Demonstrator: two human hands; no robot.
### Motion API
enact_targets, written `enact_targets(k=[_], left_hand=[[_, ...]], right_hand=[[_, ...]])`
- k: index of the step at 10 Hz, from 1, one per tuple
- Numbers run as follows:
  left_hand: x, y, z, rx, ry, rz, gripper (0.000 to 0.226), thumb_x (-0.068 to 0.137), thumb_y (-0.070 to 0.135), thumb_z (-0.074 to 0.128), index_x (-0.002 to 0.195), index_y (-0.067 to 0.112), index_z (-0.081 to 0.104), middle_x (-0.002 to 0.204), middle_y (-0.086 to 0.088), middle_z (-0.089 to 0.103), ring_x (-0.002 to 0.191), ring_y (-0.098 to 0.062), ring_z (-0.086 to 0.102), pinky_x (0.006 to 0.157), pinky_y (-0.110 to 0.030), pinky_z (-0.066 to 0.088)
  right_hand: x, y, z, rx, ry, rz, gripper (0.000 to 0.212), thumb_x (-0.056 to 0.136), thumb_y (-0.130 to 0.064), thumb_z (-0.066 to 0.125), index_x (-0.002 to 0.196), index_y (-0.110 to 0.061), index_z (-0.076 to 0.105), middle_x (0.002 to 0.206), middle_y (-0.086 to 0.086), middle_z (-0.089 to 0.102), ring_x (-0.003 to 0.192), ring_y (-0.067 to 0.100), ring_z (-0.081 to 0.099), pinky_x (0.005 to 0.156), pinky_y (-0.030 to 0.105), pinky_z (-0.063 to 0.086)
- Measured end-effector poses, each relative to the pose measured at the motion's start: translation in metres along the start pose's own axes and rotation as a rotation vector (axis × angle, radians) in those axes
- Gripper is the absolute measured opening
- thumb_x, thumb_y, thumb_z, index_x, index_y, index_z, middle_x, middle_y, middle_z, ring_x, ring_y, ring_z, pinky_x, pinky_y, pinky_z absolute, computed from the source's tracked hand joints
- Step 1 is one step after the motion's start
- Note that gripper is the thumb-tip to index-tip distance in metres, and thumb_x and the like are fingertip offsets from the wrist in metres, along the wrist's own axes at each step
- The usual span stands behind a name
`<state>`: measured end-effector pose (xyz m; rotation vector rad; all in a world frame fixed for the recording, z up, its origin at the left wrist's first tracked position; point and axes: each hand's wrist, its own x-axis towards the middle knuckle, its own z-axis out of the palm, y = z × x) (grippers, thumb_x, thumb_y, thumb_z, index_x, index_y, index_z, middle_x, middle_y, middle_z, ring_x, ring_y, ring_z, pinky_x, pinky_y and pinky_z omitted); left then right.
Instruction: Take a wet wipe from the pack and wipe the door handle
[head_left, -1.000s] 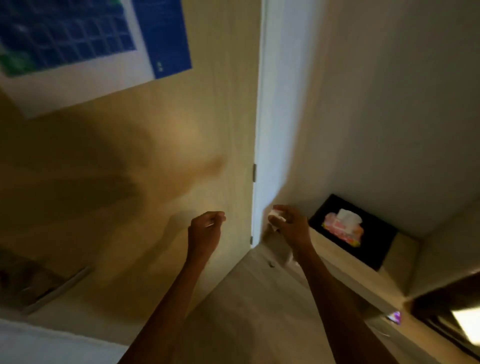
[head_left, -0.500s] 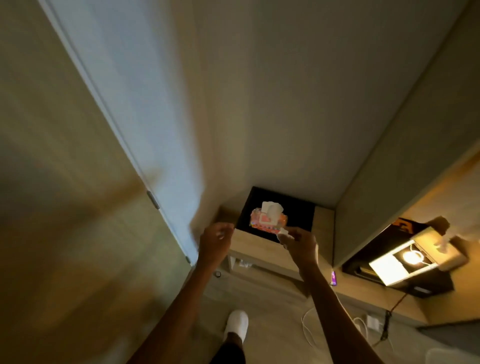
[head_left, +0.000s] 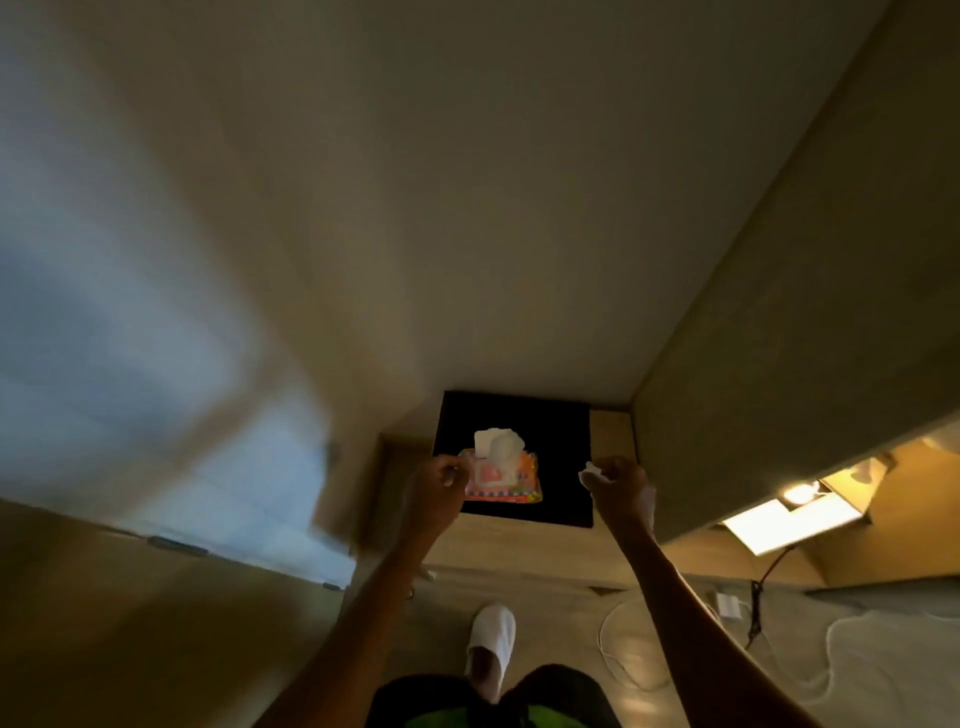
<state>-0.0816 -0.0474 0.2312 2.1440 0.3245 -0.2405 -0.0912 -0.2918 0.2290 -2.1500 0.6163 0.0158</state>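
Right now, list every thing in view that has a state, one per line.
wipe pack: lying flat on the black mat, a white wipe sticking up from its opening
left hand: curled at the pack's left edge, contact unclear
right hand: closed on a small white wad
lamp: on
white slipper: on the foot

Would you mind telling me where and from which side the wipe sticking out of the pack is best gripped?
Probably pinch the white wipe at its raised tuft, coming from above. It stands up out of the orange pack, clear of the wrapper. The left hand is beside the pack and could steady it.
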Motion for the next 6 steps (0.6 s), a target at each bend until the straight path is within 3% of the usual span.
enact_targets(k=[1, 2, 3, 4, 5, 6], left_hand=[[0.027, 0.004, 0.006, 0.041, -0.023, 0.000, 0.017, 0.091, 0.016, 0.064, 0.100, 0.006, 0.075, 0.095, -0.013, 0.077, 0.089, -0.025, 0.072, 0.062, -0.018, 0.042], [0.047, 0.011, 0.012, 0.042, -0.050, 0.026, 0.016, 0.092, 0.007, 0.062, 0.099, 0.000, 0.074, 0.093, -0.018, 0.075, 0.085, -0.024, 0.069, 0.054, -0.005, 0.040], [0.059, 0.016, 0.016, 0.039, -0.095, 0.030, 0.017, 0.093, 0.005, 0.060, 0.101, -0.005, 0.072, 0.092, -0.018, 0.072, 0.086, -0.022, 0.065, 0.057, 0.001, 0.041], [0.071, 0.019, 0.017, -0.011, -0.117, 0.020, 0.016, 0.093, 0.003, 0.060, 0.101, -0.004, 0.072, 0.097, -0.019, 0.074, 0.088, -0.021, 0.066, 0.060, 0.000, 0.043], [0.083, 0.010, 0.016, -0.064, -0.168, -0.019, 0.015, 0.093, 0.009, 0.062, 0.101, 0.004, 0.073, 0.102, -0.014, 0.075, 0.095, -0.020, 0.069, 0.079, -0.020, 0.053], [0.082, -0.013, 0.012, -0.071, -0.271, -0.114, 0.019, 0.094, 0.020, 0.062, 0.101, 0.006, 0.072, 0.098, -0.019, 0.075, 0.090, -0.021, 0.069, 0.075, -0.033, 0.052]], right_hand=[[0.026, -0.004, 0.003, -0.038, 0.024, 0.030, 0.016, 0.080, -0.016, 0.073, 0.094, -0.008, 0.071, 0.087, 0.008, 0.072, 0.063, 0.007, 0.054, 0.048, 0.015, 0.034], [0.047, -0.002, 0.006, -0.077, 0.003, 0.119, 0.019, 0.079, -0.017, 0.073, 0.096, -0.009, 0.069, 0.095, 0.011, 0.072, 0.074, 0.018, 0.059, 0.056, 0.022, 0.039], [0.064, 0.012, 0.008, -0.104, -0.059, 0.180, 0.036, 0.082, -0.024, 0.070, 0.115, -0.011, 0.064, 0.114, 0.011, 0.069, 0.100, 0.028, 0.064, 0.074, 0.026, 0.044], [0.071, 0.012, 0.000, -0.081, -0.069, 0.192, 0.030, 0.086, -0.021, 0.067, 0.114, -0.010, 0.066, 0.117, 0.013, 0.068, 0.103, 0.029, 0.064, 0.082, 0.032, 0.049], [0.076, -0.017, -0.027, -0.020, 0.033, 0.107, 0.021, 0.088, -0.020, 0.064, 0.107, -0.013, 0.069, 0.107, 0.013, 0.070, 0.098, 0.028, 0.065, 0.083, 0.039, 0.051], [0.060, -0.086, -0.079, 0.412, 0.158, -0.064, 0.018, 0.091, -0.017, 0.061, 0.107, -0.014, 0.067, 0.101, 0.011, 0.070, 0.095, 0.025, 0.066, 0.081, 0.038, 0.053]])
